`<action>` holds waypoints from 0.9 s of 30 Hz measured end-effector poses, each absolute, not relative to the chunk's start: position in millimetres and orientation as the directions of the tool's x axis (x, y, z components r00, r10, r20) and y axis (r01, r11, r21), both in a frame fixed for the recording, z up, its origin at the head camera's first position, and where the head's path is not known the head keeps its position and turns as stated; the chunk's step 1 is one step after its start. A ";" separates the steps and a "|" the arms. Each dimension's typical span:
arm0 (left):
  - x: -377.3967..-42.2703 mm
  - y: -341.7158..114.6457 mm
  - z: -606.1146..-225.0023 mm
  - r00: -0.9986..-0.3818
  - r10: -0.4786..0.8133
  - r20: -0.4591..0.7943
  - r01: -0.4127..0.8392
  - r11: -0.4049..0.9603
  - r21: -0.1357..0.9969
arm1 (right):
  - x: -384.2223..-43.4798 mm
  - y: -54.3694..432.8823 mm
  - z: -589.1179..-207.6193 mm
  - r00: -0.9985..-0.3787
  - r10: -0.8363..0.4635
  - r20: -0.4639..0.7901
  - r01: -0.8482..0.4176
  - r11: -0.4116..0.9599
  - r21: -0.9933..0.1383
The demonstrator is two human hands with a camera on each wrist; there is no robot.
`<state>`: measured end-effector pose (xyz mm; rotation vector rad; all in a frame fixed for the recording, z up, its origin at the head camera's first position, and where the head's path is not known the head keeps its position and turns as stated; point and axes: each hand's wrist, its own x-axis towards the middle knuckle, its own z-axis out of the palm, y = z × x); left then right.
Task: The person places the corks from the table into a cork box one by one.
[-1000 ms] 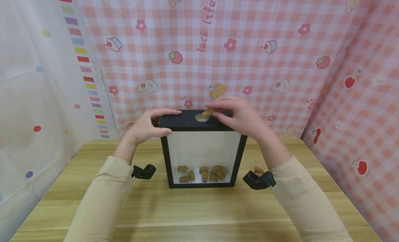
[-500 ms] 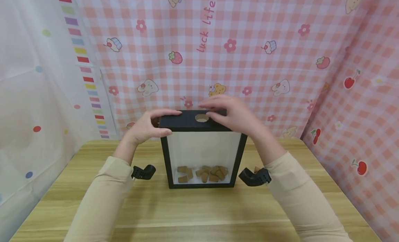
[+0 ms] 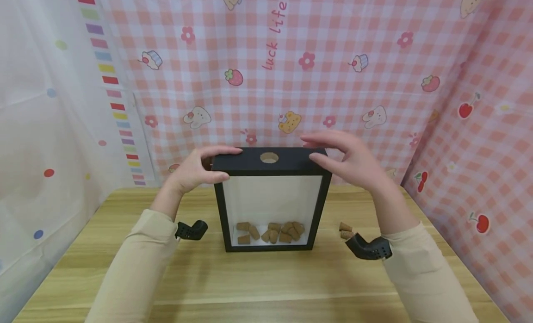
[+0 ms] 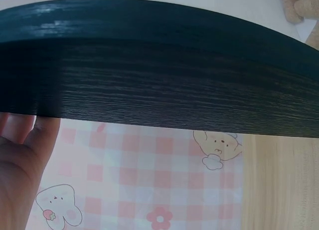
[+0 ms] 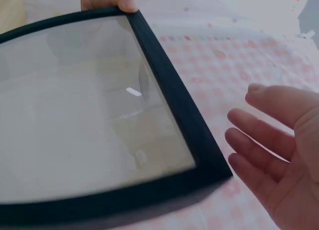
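Observation:
A black shadow-box frame (image 3: pixel 291 168) with a clear front and a round hole (image 3: pixel 269 158) in its top stands upright on the table. Several brown corks (image 3: pixel 273 235) lie along its bottom inside. My left hand (image 3: pixel 193 170) grips its top left corner, thumb at the front and fingers over the top; in the left wrist view the fingers (image 4: pixel 46 135) reach past the frame's dark side (image 4: pixel 174 90). Over the top right corner is my right hand (image 3: pixel 351 158), its fingers spread and holding nothing. The right wrist view shows it (image 5: pixel 284 155) beside the black rim (image 5: pixel 174 100).
Two loose corks (image 3: pixel 345 227) lie on the wooden table (image 3: pixel 266 286) to the right of the frame, partly behind the black wrist mount (image 3: pixel 368 247). Another mount (image 3: pixel 192 229) sits on the left wrist. A pink checked cloth (image 3: pixel 258 96) hangs close behind.
The cork my right hand pinched at the hole has left its fingers, and corks inside have shifted, with one more near the middle. That hand has moved right; the left stays put.

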<state>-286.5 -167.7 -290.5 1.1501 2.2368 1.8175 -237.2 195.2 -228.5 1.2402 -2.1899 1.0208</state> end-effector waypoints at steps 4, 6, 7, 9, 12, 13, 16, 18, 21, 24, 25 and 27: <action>-286.6 -167.9 -290.8 -0.725 0.556 0.407 0.512 0.039 0.858 | -228.7 213.9 -236.6 -0.536 -0.515 0.669 -0.844 0.352 -0.405; -286.6 -167.9 -290.8 -0.725 0.555 0.407 0.512 0.040 0.858 | -224.2 223.4 -241.0 -0.543 -0.509 0.669 -0.840 0.347 -0.417; -286.6 -167.9 -290.8 -0.725 0.555 0.408 0.513 0.040 0.857 | -222.2 228.2 -244.0 -0.548 -0.502 0.669 -0.836 0.347 -0.425; -286.5 -167.9 -290.8 -0.725 0.555 0.408 0.514 0.042 0.857 | -219.4 238.1 -250.5 -0.552 -0.495 0.671 -0.834 0.336 -0.438; -285.9 -167.7 -290.3 -0.724 0.554 0.410 0.517 0.043 0.855 | -215.9 252.5 -262.1 -0.572 -0.476 0.668 -0.821 0.340 -0.460; -285.8 -167.8 -290.3 -0.725 0.553 0.411 0.518 0.045 0.854 | -215.0 257.0 -266.3 -0.584 -0.467 0.664 -0.812 0.349 -0.468; -285.7 -168.2 -290.5 -0.726 0.551 0.411 0.521 0.050 0.852 | -213.1 269.5 -279.4 -0.623 -0.444 0.645 -0.782 0.377 -0.496; -285.7 -168.3 -290.6 -0.726 0.551 0.411 0.522 0.053 0.851 | -212.8 277.5 -289.0 -0.649 -0.430 0.628 -0.760 0.394 -0.516; -285.4 -168.2 -290.5 -0.725 0.552 0.411 0.524 0.056 0.850 | -212.7 287.9 -304.2 -0.696 -0.399 0.597 -0.718 0.406 -0.566; -285.0 -167.8 -290.2 -0.727 0.552 0.409 0.523 0.058 0.851 | -212.7 296.4 -319.7 -0.744 -0.366 0.559 -0.668 0.419 -0.614; -284.7 -167.5 -289.9 -0.728 0.550 0.408 0.521 0.058 0.852 | -213.2 298.7 -324.7 -0.754 -0.359 0.550 -0.657 0.421 -0.626; -284.7 -167.3 -289.9 -0.731 0.549 0.406 0.518 0.059 0.853 | -213.7 302.6 -335.5 -0.776 -0.350 0.525 -0.631 0.429 -0.646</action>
